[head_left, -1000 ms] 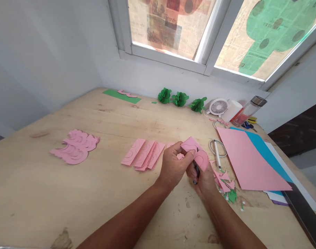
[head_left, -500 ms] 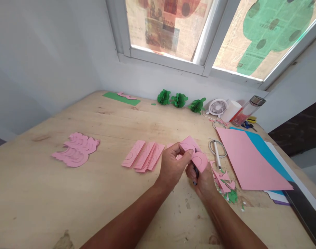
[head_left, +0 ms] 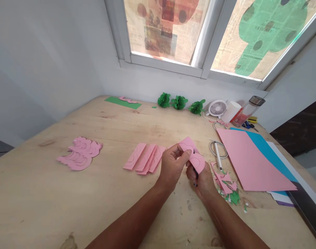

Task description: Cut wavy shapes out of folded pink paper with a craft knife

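Between thumb and fingers, my left hand (head_left: 172, 166) pinches a folded piece of pink paper (head_left: 197, 162) with curved pencil lines on it. My right hand (head_left: 203, 180) is closed around dark-handled scissors (head_left: 195, 173); their blades are mostly hidden by the paper, with a dark bit showing at the cut. To the left of my hands lie several pink paper strips (head_left: 134, 156) with drawn curves. Farther left is a pile of cut pink scalloped shapes (head_left: 81, 154). Right of my hands, pink and green paper scraps (head_left: 226, 185) lie in a heap.
A white pen (head_left: 218, 155) lies across a coiled cable at right, beside pink sheets (head_left: 253, 159) over blue and white ones. Along the wall stand green paper trees (head_left: 178, 102), a small fan (head_left: 217, 108) and a bottle (head_left: 248, 110). A green strip (head_left: 123, 102) lies at back left.
The view has shifted slightly. Both hands keep their hold, and the pink paper's lower part has tilted a little around the scissors.
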`<state>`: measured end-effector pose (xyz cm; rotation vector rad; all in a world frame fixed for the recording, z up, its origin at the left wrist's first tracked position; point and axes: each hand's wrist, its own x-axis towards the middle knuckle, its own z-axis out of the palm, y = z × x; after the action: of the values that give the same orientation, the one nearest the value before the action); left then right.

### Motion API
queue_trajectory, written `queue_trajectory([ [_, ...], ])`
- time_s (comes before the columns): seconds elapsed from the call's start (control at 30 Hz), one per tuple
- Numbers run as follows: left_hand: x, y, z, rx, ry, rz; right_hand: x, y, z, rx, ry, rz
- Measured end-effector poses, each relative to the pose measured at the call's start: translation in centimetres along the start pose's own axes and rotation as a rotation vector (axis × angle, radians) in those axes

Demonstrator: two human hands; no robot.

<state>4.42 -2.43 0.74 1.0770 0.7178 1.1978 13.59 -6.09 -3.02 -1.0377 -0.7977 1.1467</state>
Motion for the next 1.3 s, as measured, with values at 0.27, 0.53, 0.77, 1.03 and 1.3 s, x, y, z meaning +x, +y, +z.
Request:
queue_trajectory([
  [0.27,0.2,0.0,-0.1,-0.026,0.008,-0.032,-0.1,0.0,0.0,-0.004,-0.016,0.018],
  [0.53,0.4,0.4,0.0,-0.012,0.039,-0.041,-0.2,-0.1,-0.1,-0.013,-0.043,0.043],
  [0.77,0.4,-0.2,-0.5,0.067,-0.003,-0.010,-0.2,0.1,-0.5,0.006,-0.063,0.024],
  [1.03,0.5,-0.7,-0.7,0.089,-0.027,0.000,-0.1,-0.1,-0.6,0.007,-0.068,0.040],
  [1.3,0.6,-0.7,-0.6,0.108,-0.027,0.000,-0.1,0.0,-0.5,-0.009,-0.046,0.041],
])
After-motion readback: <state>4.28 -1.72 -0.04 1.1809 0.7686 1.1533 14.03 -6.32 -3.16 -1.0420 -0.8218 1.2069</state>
